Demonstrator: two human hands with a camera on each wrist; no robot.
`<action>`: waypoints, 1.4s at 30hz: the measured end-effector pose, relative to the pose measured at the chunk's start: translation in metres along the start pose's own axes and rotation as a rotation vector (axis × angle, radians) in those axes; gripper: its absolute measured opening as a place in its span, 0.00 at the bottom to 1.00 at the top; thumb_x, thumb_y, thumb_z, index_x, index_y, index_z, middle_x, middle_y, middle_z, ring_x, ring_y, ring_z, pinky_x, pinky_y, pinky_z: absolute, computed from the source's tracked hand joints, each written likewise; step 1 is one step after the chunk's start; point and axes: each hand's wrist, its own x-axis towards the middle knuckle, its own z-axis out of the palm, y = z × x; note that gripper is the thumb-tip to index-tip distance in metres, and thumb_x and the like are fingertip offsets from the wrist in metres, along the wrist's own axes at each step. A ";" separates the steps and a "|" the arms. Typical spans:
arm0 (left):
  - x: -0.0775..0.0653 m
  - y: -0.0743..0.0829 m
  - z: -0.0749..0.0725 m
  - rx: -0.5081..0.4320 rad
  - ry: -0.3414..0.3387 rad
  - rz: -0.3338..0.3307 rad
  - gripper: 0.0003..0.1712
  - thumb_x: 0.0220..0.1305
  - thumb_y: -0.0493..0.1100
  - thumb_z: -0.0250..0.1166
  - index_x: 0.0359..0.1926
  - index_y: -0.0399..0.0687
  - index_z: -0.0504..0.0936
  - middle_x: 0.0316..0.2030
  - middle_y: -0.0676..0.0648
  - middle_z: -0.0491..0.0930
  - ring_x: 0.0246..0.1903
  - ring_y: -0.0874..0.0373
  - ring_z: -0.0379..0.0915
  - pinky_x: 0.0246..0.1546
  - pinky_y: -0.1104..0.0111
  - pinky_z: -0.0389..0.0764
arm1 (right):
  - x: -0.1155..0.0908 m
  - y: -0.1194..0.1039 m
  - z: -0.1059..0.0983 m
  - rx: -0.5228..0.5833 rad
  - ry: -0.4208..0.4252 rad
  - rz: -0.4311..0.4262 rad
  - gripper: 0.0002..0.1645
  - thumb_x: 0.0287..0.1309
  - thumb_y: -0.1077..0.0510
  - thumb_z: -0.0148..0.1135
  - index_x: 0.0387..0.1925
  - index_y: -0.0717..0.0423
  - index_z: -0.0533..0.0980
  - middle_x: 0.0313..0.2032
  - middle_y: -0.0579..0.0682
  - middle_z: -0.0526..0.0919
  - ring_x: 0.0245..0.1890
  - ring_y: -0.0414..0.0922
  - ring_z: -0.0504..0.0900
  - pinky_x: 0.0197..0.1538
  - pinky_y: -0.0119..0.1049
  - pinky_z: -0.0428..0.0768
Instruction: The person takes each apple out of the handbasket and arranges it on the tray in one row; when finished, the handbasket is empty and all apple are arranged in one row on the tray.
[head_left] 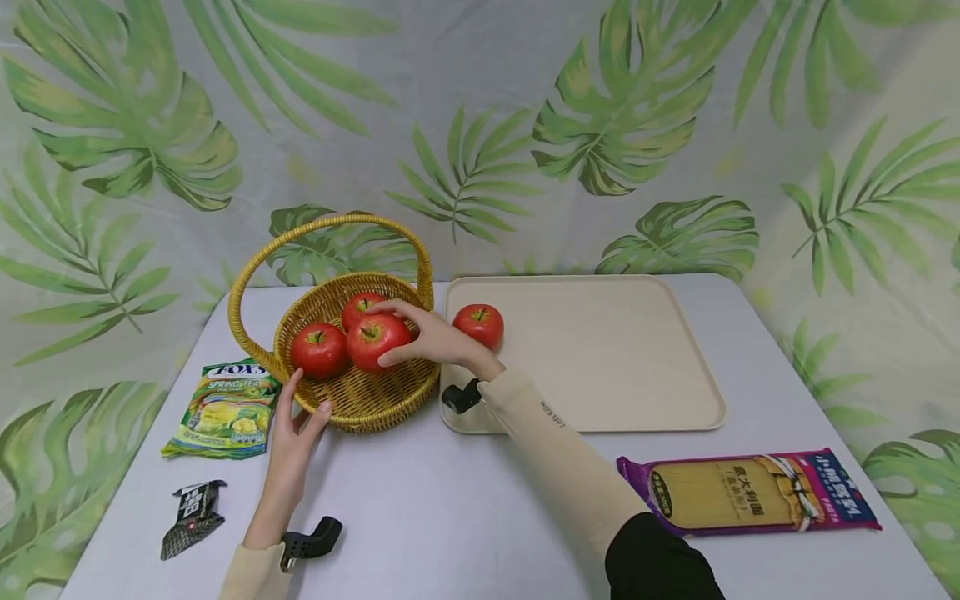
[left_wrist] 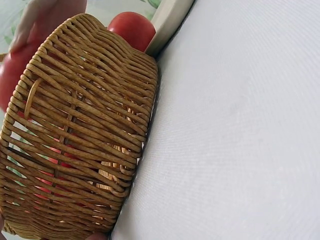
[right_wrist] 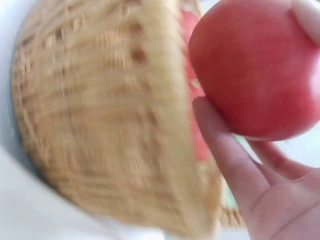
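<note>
My right hand grips a red apple over the wicker basket, with thumb and fingers around its sides. In the right wrist view, this apple is beside the basket's rim. Two other apples, one at the left and one behind, lie inside the basket. With its fingers spread, my left hand touches the basket's front left side. Only bits of its fingertips show at the lower edge of the left wrist view, by the woven wall.
Right of the basket lies a beige tray, with another apple at its left edge. A green candy bag and a small black packet lie at the left. A pasta pack lies front right. The basket's tall handle arches overhead.
</note>
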 end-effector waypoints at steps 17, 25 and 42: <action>0.000 0.000 0.000 -0.007 -0.010 0.008 0.40 0.70 0.45 0.57 0.75 0.61 0.46 0.73 0.50 0.35 0.68 0.37 0.44 0.62 0.53 0.62 | -0.070 0.025 -0.105 0.106 0.227 0.083 0.39 0.53 0.52 0.69 0.65 0.39 0.64 0.57 0.53 0.70 0.53 0.53 0.73 0.54 0.51 0.73; -0.001 -0.001 0.000 -0.024 -0.017 0.030 0.40 0.70 0.44 0.57 0.75 0.61 0.47 0.73 0.52 0.35 0.68 0.38 0.44 0.46 0.83 0.68 | -0.105 0.055 -0.134 0.077 0.348 0.156 0.39 0.57 0.53 0.66 0.68 0.43 0.61 0.56 0.59 0.72 0.56 0.53 0.69 0.56 0.52 0.70; -0.003 0.000 0.000 -0.033 -0.023 0.025 0.40 0.70 0.44 0.57 0.75 0.60 0.46 0.74 0.51 0.34 0.68 0.38 0.44 0.46 0.84 0.68 | -0.125 0.111 -0.136 0.072 0.362 0.322 0.41 0.56 0.56 0.69 0.68 0.52 0.61 0.60 0.63 0.65 0.60 0.58 0.64 0.56 0.52 0.68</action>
